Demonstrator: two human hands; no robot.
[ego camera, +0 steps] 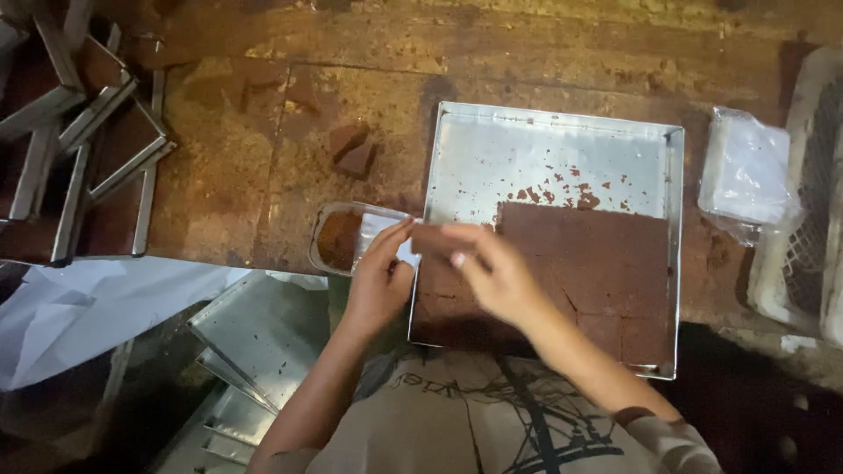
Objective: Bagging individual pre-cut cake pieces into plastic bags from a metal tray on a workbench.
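Rusty worktop [263, 149]: both hands pinch a brown (flat, rectangular) cake piece [432, 239]

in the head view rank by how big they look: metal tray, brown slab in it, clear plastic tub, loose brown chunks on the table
1. metal tray
2. brown slab
3. clear plastic tub, partly behind the left hand
4. loose brown chunks

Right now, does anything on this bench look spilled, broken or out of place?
Yes: two loose brown cake scraps lie on the stained worktop, away from the metal tray. Brown crumbs are scattered across the tray's bare half.
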